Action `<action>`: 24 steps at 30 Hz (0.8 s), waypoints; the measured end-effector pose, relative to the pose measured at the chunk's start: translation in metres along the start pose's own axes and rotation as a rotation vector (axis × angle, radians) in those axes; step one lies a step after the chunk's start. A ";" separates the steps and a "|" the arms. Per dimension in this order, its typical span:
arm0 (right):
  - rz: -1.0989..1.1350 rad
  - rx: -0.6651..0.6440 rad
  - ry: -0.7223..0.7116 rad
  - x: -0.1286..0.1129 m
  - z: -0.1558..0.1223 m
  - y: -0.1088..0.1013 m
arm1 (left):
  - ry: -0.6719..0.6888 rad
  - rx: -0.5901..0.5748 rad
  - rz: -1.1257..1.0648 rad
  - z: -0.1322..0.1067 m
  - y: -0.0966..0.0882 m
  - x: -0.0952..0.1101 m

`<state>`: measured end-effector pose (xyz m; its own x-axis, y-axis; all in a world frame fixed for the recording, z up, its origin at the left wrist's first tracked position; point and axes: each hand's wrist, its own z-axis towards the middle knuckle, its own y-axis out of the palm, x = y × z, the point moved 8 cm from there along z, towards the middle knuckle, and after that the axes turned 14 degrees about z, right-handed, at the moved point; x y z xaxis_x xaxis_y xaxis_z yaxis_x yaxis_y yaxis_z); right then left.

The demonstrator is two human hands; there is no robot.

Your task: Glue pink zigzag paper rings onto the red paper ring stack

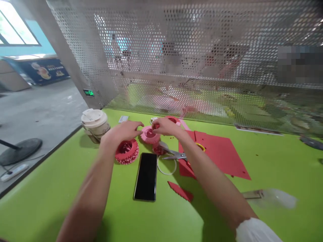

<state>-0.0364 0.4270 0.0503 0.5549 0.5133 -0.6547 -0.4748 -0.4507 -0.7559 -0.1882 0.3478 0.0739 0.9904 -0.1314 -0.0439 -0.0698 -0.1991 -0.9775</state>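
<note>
My left hand [120, 133] hovers with its fingers spread, the fingertips just above a pink folded-paper ring [150, 135]. My right hand [164, 126] curls over the far side of that ring, and its fingertips hide whatever may lie between them. Below my left hand sits a larger red-pink folded-paper ring [127, 151]. Steel scissors [174, 155] lie under my right forearm, on a red paper sheet [217, 154]. A black smartphone [146, 176] lies face up on the green table [75, 208], and a serrated red paper scrap [180, 191] lies to its right.
A lidded paper cup [95, 124] stands at the table's far left. A white cord loop [166, 164] lies beside the phone. A perforated metal screen [191, 60] rises along the far edge. The near-left table edge [42, 156] drops to a concrete floor. A blurred clear plastic object [272, 198] lies at right.
</note>
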 end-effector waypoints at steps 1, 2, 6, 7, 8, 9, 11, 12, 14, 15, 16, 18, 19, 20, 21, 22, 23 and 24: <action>-0.026 -0.038 0.005 -0.003 0.008 0.010 | 0.005 0.003 -0.002 0.000 -0.001 0.001; -0.048 -0.066 0.009 -0.004 0.015 0.019 | 0.009 0.007 -0.003 0.000 -0.001 0.001; -0.085 -0.065 0.013 -0.001 0.032 0.029 | 0.018 0.022 -0.014 -0.002 -0.003 -0.003; -0.080 -0.038 0.007 0.000 0.033 0.027 | 0.021 0.025 -0.019 -0.002 -0.004 -0.004; -0.072 -0.003 -0.001 -0.001 0.033 0.023 | 0.025 0.029 -0.024 -0.003 -0.004 -0.004; -0.060 0.035 -0.012 -0.001 0.033 0.018 | 0.030 0.034 -0.028 -0.004 -0.005 -0.004; -0.030 0.104 -0.033 -0.004 0.028 0.007 | 0.046 0.052 -0.034 -0.003 -0.006 0.000; -0.014 0.132 -0.039 -0.005 0.024 0.002 | 0.058 0.064 -0.035 -0.002 -0.006 0.004; 0.016 0.180 -0.040 -0.004 0.012 -0.009 | 0.079 0.091 -0.032 0.004 -0.005 0.014; 0.028 0.206 -0.034 -0.002 0.004 -0.015 | 0.088 0.102 -0.029 0.008 -0.003 0.020; 0.037 0.236 -0.025 0.002 -0.005 -0.023 | 0.095 0.110 -0.027 0.013 0.001 0.027; 0.043 0.300 0.007 0.015 -0.029 -0.042 | 0.112 0.107 -0.022 0.024 0.011 0.039; 0.040 0.327 0.033 0.024 -0.043 -0.052 | 0.124 0.098 -0.018 0.030 0.018 0.045; 0.033 0.354 0.071 0.035 -0.057 -0.064 | 0.138 0.086 -0.013 0.034 0.024 0.050; 0.018 0.381 0.118 0.047 -0.071 -0.075 | 0.152 0.076 -0.007 0.038 0.030 0.053; -0.004 0.409 0.171 0.060 -0.085 -0.086 | 0.165 0.070 0.001 0.041 0.035 0.056; -0.032 0.430 0.225 0.072 -0.098 -0.096 | 0.178 0.067 0.011 0.043 0.039 0.057; -0.062 0.438 0.274 0.082 -0.109 -0.104 | 0.190 0.069 0.022 0.045 0.042 0.058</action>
<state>0.1330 0.4365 0.0754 0.7219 0.2929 -0.6269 -0.6440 -0.0473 -0.7636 -0.1280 0.3755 0.0210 0.9480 -0.3168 -0.0322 -0.0763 -0.1278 -0.9889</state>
